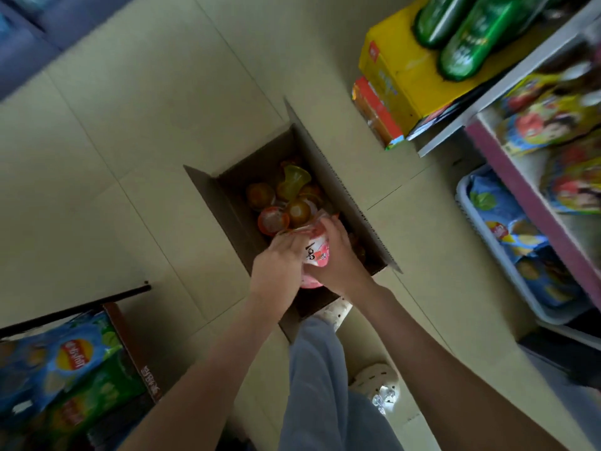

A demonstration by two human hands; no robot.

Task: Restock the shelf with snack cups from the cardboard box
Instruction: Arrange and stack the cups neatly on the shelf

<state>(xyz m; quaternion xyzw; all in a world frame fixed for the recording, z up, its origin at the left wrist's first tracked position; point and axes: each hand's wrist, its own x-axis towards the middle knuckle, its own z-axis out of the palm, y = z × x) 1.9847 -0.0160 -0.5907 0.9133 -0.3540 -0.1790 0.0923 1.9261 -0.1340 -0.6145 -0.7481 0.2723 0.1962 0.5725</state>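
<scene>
**Mid-restock: one cup in hand, more in box**

Both hands are over the near end of the box (344,193), which sits open on the floor (130,157). The left hand (276,268) and right hand (338,258) each have fingers curled round a pink cup (317,252), held between them just above the box. Can't tell if the grip takes in more than one. Several orange and yellow cups (276,219) lie loose inside. The shelf (520,203) is off to the right, well apart from the hands, and holds snack bags (549,125); no cups visible on it. Judged as the pickup step: this cup is not yet shelved, and most of the restock looks left.
</scene>
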